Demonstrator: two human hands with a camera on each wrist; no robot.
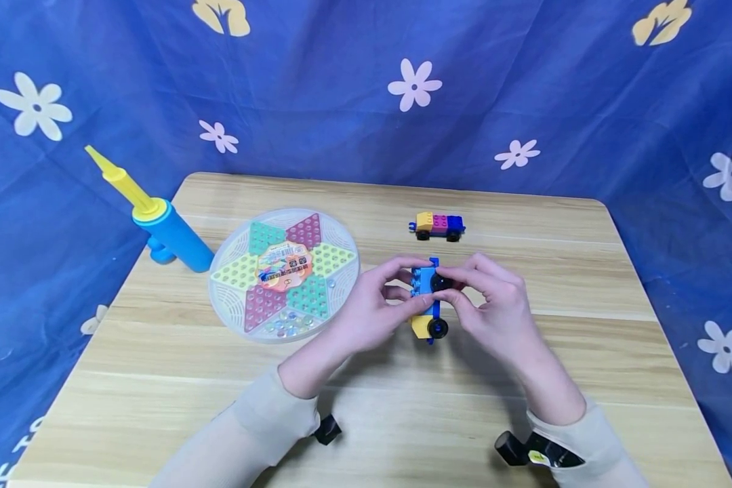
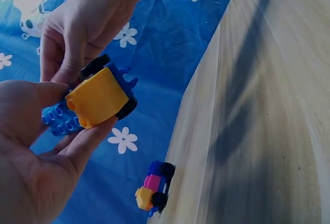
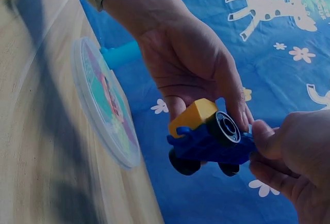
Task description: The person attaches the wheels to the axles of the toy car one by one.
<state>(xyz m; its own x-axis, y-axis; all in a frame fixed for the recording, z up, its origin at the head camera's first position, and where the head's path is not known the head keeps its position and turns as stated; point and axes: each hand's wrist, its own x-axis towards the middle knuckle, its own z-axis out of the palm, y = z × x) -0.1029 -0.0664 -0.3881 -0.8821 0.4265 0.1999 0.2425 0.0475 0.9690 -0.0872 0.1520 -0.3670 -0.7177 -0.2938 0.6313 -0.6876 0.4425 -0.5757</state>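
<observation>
A toy block car [image 1: 424, 279] with a blue chassis, a light blue studded block and a yellow block [image 2: 98, 97] is held off the table, turned on its side in the head view. My left hand [image 1: 369, 308] grips its body between thumb and fingers. The fingertips of my right hand [image 1: 494, 298] pinch a black wheel [image 1: 441, 282] on the side facing right. Another black wheel [image 1: 438, 328] sits by the yellow end. In the right wrist view, the right fingertips cover the car's far end.
A second block car [image 1: 440, 224], yellow, pink and dark blue, stands on the wooden table [image 1: 585, 285] beyond the hands. To the left lies a round Chinese checkers board [image 1: 226, 308] with glass marbles. A blue and yellow hand pump [image 1: 186, 237] leans at the table's left edge.
</observation>
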